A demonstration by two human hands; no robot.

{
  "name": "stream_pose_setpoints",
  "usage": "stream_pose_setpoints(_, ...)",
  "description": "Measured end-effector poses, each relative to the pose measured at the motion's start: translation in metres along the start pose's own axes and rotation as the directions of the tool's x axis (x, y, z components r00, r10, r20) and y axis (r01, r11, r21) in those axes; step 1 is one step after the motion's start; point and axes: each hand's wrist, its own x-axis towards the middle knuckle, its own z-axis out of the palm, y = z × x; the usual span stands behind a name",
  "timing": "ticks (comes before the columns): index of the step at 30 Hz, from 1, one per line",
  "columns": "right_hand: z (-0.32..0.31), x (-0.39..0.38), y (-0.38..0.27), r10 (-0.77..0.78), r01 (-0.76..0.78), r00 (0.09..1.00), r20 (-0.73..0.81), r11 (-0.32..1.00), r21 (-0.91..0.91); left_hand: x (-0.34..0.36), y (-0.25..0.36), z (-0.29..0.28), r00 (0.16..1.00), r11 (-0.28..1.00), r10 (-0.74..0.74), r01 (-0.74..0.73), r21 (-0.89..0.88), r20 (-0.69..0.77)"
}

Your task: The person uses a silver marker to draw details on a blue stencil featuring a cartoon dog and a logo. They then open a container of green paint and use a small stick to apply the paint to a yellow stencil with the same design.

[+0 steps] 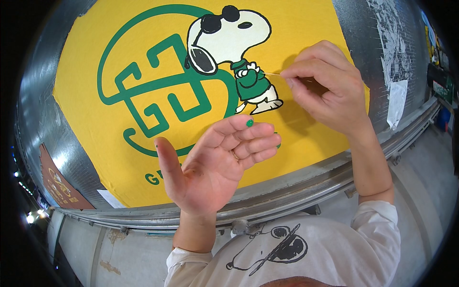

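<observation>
A yellow fabric panel (306, 33) lies flat, printed with a green line emblem (158, 88) and a white cartoon dog (251, 36) in sunglasses and a green top. My right hand (330, 83) pinches a thin pale stick (271, 73), like a toothpick, between thumb and forefinger. The stick's tip meets the print at the dog's arm, or hovers just over it; I cannot tell which. Palm up, my left hand (215, 158) is held above the panel's near part with its fingers stretched out. A blob of green paint (249, 123) sits on its forefinger tip, and more green shows by the other fingertips.
The panel rests on a dark metal table (366, 28) with a metal rail (306, 184) along its near edge. A brown printed piece (60, 184) lies at the left. White tape scraps (398, 100) and worn pale residue mark the right side.
</observation>
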Motion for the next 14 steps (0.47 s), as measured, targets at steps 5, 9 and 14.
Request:
stream_pose_setpoints(5,0.0006,0.0004,0.0008,-0.007,0.007,1.0,-0.009,1.0,-0.011,-0.0012,0.001,-0.0005,1.0,1.0,0.003,-0.003,0.01,-0.01)
stream_pose_setpoints(9,-0.0005,0.0005,0.0004,-0.005,0.005,1.0,0.002,1.0,-0.012,-0.0005,0.0007,-0.0005,1.0,1.0,-0.001,0.001,0.004,0.006)
stream_pose_setpoints(14,0.0001,0.0003,0.0001,0.003,-0.003,1.0,-0.001,1.0,-0.014,0.0,0.0006,-0.001,1.0,1.0,0.001,-0.001,0.006,0.013)
